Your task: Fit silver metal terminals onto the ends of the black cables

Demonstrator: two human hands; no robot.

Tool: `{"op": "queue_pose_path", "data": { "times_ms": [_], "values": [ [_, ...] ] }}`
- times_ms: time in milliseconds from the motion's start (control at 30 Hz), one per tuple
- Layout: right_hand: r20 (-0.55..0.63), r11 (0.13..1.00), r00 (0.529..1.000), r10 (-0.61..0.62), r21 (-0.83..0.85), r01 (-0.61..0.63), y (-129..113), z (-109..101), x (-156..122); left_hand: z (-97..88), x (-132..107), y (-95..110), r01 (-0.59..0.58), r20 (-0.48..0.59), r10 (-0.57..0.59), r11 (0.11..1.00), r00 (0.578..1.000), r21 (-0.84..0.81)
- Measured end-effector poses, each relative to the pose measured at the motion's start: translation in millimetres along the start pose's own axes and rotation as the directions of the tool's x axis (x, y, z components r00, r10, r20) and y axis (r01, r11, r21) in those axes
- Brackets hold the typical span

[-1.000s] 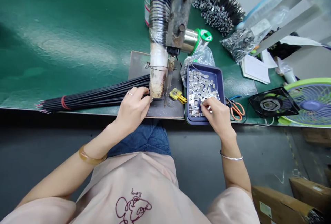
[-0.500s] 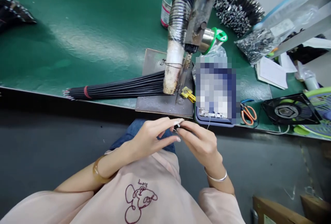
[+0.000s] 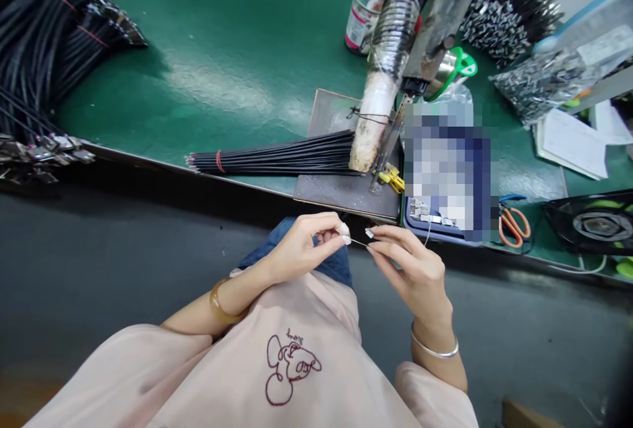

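Observation:
My left hand (image 3: 306, 246) and my right hand (image 3: 413, 266) are held over my lap, just in front of the bench edge. The left pinches the end of a thin wire (image 3: 359, 243) that runs across to the right. My right hand's thumb and forefinger pinch a small metal clip (image 3: 369, 233) at the wire's other end. A bundle of black wires (image 3: 281, 156) tied with a red band lies on the green bench beyond my hands. A blue tray (image 3: 482, 171), partly blurred, holds metal clips at the right.
A soldering rig (image 3: 378, 118) with a ribbed hose stands on a metal plate (image 3: 341, 194). A solder spool (image 3: 452, 65), a tin (image 3: 361, 16), orange-handled scissors (image 3: 514, 225), a fan (image 3: 591, 223), papers and bags of clips sit right. Finished black cables (image 3: 44, 39) pile at left.
Both hands left the bench, the left from the wire bundle and the right from the tray, and met over my lap; they have since drawn slightly apart with the thin wire between them.

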State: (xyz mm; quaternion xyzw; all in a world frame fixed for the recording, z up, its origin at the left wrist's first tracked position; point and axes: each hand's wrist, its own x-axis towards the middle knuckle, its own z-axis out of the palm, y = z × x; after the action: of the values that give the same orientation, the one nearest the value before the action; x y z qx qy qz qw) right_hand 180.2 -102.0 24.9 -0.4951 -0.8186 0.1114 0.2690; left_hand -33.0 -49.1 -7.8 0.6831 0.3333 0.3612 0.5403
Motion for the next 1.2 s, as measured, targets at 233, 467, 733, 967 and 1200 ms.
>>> {"op": "queue_pose_path", "data": {
  "times_ms": [233,467,733,967,1200],
  "values": [
    [-0.093,0.999,0.996,0.005,-0.034,-0.008,-1.0,10.0,6.4,4.9,5.3,0.1,-0.107,-0.002,0.108,0.988,0.994,0.110],
    [-0.488,0.989,0.861,0.146,0.055,-0.137,7.6,14.0,5.7,-13.7,60.2,-15.4,-0.141,-0.156,0.352,0.686,0.923,0.714],
    [-0.524,0.858,0.692,0.496,0.419,-0.297,8.9,25.8,16.5,-13.9,65.1,-25.4,-0.224,-0.110,0.395,0.705,0.912,0.673],
    [-0.463,0.885,0.761,0.454,0.335,-0.324,6.2,35.5,22.7,-10.4,42.5,0.8,-0.372,-0.032,0.505,0.676,0.863,0.636],
    [-0.253,0.745,0.799,0.546,0.583,-0.324,2.0,43.9,26.6,-6.2,41.6,7.2,-0.215,-0.041,0.247,0.904,0.968,0.370]
  ]
}}
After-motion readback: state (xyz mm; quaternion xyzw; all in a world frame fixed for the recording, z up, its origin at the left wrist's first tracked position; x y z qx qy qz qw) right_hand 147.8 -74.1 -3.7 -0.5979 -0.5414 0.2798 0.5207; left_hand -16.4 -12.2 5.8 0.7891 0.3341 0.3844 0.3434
